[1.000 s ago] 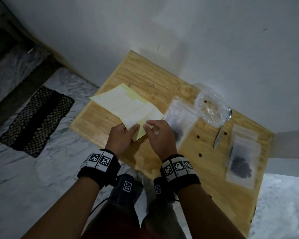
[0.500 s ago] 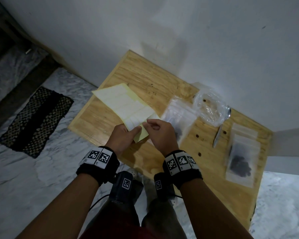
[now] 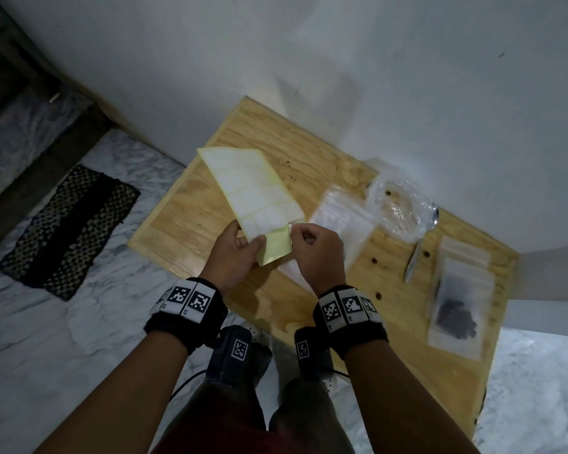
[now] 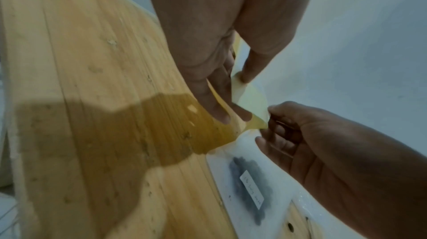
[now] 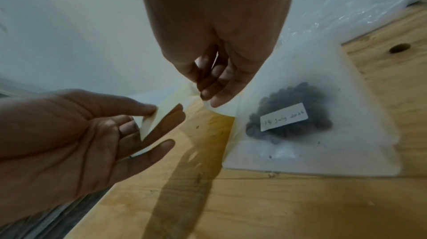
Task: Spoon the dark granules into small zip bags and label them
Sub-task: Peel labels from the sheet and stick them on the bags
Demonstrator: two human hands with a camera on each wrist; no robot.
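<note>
A: Where's the label sheet (image 3: 255, 188)?
B: Over the desk (image 3: 191, 221), pinched by the left hand (image 3: 233, 253); the right hand (image 3: 315, 247) pinches its near corner, sheet running away from them

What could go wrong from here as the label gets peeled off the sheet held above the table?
1. The right hand pinches only a small corner at the label sheet; the label could tear or curl onto itself.
2. The left hand holds just the sheet's near end, so pulling may slip it free.
3. The spoon lies near the filled bags; a stray elbow might knock it.
</note>
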